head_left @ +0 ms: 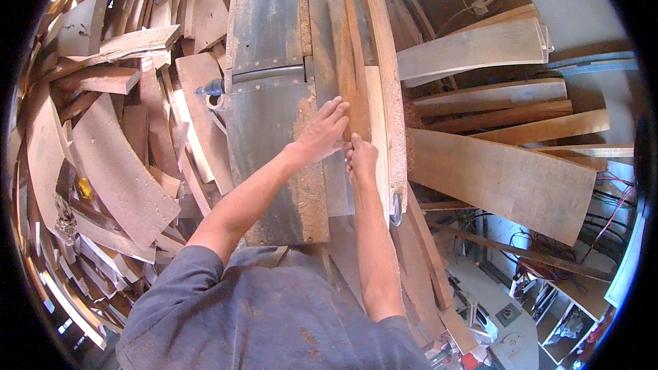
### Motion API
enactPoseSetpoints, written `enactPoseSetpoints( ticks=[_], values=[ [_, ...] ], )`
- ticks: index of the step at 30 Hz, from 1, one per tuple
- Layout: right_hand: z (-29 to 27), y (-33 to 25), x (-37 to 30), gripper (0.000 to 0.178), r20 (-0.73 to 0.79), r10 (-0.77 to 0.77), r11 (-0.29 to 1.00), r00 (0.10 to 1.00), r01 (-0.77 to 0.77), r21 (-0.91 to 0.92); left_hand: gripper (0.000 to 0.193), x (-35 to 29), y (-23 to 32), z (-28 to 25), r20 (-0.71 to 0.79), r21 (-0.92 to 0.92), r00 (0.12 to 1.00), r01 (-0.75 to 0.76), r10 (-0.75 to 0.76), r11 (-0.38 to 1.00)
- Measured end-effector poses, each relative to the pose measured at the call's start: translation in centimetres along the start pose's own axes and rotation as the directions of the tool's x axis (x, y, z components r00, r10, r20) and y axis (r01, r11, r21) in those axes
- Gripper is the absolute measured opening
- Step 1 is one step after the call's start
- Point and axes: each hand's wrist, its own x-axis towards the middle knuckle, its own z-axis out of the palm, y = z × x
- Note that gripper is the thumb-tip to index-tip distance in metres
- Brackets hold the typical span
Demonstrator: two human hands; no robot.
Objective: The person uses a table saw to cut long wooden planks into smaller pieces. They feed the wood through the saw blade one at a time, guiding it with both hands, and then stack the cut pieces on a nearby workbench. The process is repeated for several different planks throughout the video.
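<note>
Lying on the metal machine table (264, 130) beside the wooden fence (392, 96), the brown wooden strip (340, 34) is apparently being fed, steadied by the extended-fingered left hand (322, 125) and backed by the curled right hand (363, 158) (grasp unclear), even forward pressure seemingly being required next.

The person wears a dark blue-grey shirt (267, 315), wrinkly and soft, with little brown specks (308, 340) low on the front. The left sleeve (181, 277) and right sleeve (399, 336) are short and loose, so the forearms show. The left hand (321, 127) and right hand (362, 157) are bare.
</note>
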Motion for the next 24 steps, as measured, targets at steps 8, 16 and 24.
enactPoseSetpoints(
  ticks=[8,16,24],
  values=[
    [-0.4,1.6,2.4,0.037,0.018,-0.057,0.993,0.998,0.059,-0.097,0.060,0.4,-0.3,0.8,-0.048,-0.039,0.999,0.022,-0.024,0.999],
    [-5.8,-1.1,0.8,0.035,0.413,-0.860,-0.103,0.299,0.690,-0.716,0.063,0.1,-0.8,0.7,0.001,-0.064,1.000,0.011,-0.011,0.998],
    [-7.7,-2.5,3.0,0.046,0.661,-0.724,-0.344,0.196,0.728,-0.593,0.066,0.4,-0.9,0.3,0.020,-0.077,1.000,0.016,-0.014,0.997]
  ],
)
